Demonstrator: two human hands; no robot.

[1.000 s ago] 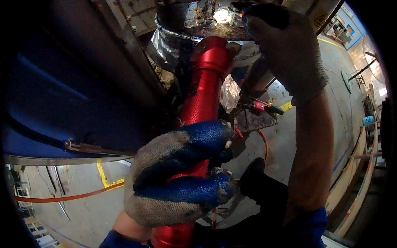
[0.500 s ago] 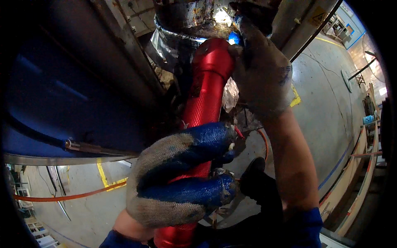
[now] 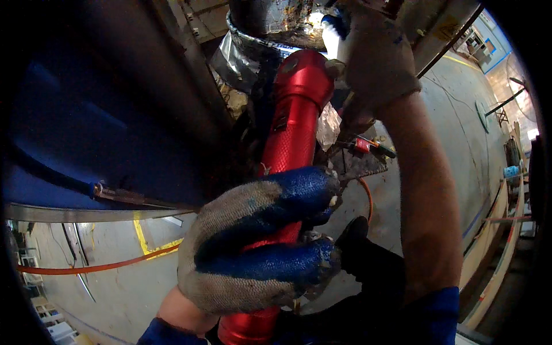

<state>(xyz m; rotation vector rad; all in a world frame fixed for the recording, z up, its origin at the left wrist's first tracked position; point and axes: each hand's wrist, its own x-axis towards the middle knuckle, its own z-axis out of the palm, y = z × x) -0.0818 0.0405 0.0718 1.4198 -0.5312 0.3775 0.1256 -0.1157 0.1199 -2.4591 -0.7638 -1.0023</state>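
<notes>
My left hand (image 3: 253, 241), in a grey knitted glove with blue-coated fingers, is wrapped around the barrel of a large red flashlight (image 3: 290, 135). The flashlight's head points up and away, toward a dark, stained metal cylinder (image 3: 267, 17). Bright light falls on the cylinder's lower rim. My right hand (image 3: 382, 63), gloved as well, reaches beside that rim, just right of the flashlight's head. Its thumb lies close to the head; the other fingers are partly in shadow, partly washed out by the light, so their grip is unclear.
Crumpled silver foil (image 3: 233, 60) hangs under the cylinder. Below my right wrist, a red-and-black object (image 3: 362, 145) lies on a dirty metal ledge (image 3: 365, 167). A big blue panel (image 3: 98, 138) with a black hose stands left. An orange hose (image 3: 98, 269) crosses the grey floor.
My right hand has moved up and slightly right, uncovering the red-and-black object. The flashlight and my left hand have shifted slightly right in view, with the grip kept.
</notes>
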